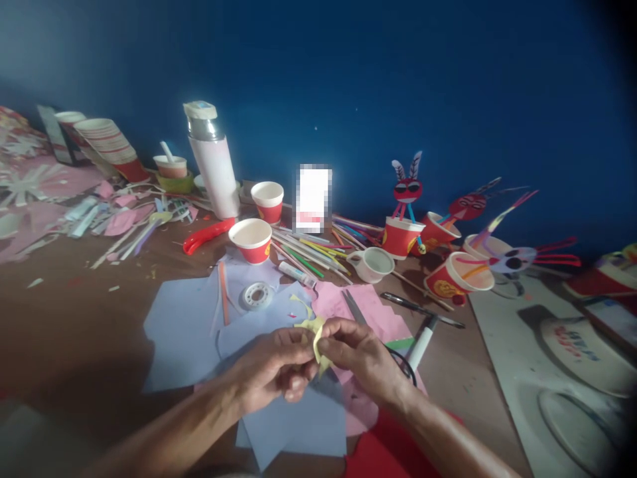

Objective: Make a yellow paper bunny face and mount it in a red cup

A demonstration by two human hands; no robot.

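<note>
A single head-worn camera looks forward and down across the worktop point(84, 318) toward the blue wall point(298, 79) at twelve o'clock. It sits close behind and above the left hand point(279, 368) and right hand point(355, 352), both just below centre, near six; the forearms point(189, 421) enter around eight and between four and five. The view is wide, though its two o'clock corner seems too dark to read.

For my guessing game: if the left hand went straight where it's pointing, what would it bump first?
Probably the right hand, just past the yellow paper between them, though depth is unclear.
</note>
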